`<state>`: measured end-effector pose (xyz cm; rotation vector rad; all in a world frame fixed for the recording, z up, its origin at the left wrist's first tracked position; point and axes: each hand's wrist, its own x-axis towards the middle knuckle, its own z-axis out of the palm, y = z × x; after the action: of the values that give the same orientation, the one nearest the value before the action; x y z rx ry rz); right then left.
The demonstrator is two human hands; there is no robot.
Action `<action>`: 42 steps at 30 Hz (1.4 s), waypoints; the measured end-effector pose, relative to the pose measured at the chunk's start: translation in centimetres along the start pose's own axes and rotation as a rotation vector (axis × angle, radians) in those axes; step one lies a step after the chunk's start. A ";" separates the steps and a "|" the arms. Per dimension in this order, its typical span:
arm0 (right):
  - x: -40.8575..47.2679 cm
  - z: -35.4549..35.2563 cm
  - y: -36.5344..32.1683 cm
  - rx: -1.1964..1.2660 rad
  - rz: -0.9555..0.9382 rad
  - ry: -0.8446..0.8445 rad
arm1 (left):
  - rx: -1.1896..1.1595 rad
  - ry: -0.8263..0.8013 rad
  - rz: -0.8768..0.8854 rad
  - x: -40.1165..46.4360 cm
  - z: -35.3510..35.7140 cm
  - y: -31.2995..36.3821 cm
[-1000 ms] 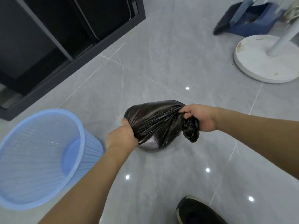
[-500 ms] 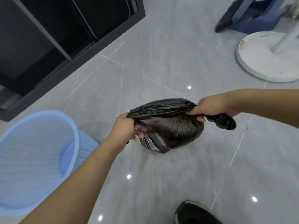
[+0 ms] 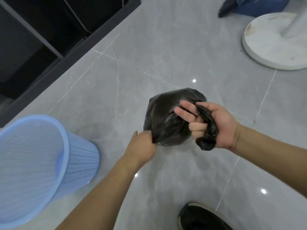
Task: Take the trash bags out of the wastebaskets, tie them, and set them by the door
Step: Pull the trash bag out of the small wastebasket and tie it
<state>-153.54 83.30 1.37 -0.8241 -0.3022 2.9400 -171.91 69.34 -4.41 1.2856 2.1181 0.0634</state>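
Gripping the crumpled black plastic trash bag [image 3: 167, 117] between you, your left hand [image 3: 142, 146] pinches one corner; your right hand [image 3: 214, 122], palm up, clasps the twisted tail.

We see a thin black plastic trash bag [image 3: 167, 117], glossy and creased, above a polished grey stone-look tile floor [image 3: 166, 47] that mirrors ceiling lights. Beside it stands a light blue wastebasket [image 3: 49, 163] of translucent ribbed plastic mesh.

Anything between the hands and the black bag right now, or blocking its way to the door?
Nothing sits between them: the left hand and right hand both grip the black trash bag. No door is in view, so that path cannot be judged.
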 end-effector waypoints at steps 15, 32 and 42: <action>5.2 0.6 -0.3 0.053 -0.055 -0.266 | 0.545 0.171 0.488 -0.7 2.2 3.0; 8.6 2.4 -0.3 -0.518 -0.223 0.130 | 0.018 -0.003 0.207 -2.7 0.7 2.0; 9.0 3.1 -1.6 -1.090 -0.241 0.165 | 0.409 0.152 0.103 -5.5 -7.4 -0.9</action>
<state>-162.76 85.47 -0.27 -0.9664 -1.8905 2.2895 -175.02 66.51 3.85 1.6711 2.2684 -0.2487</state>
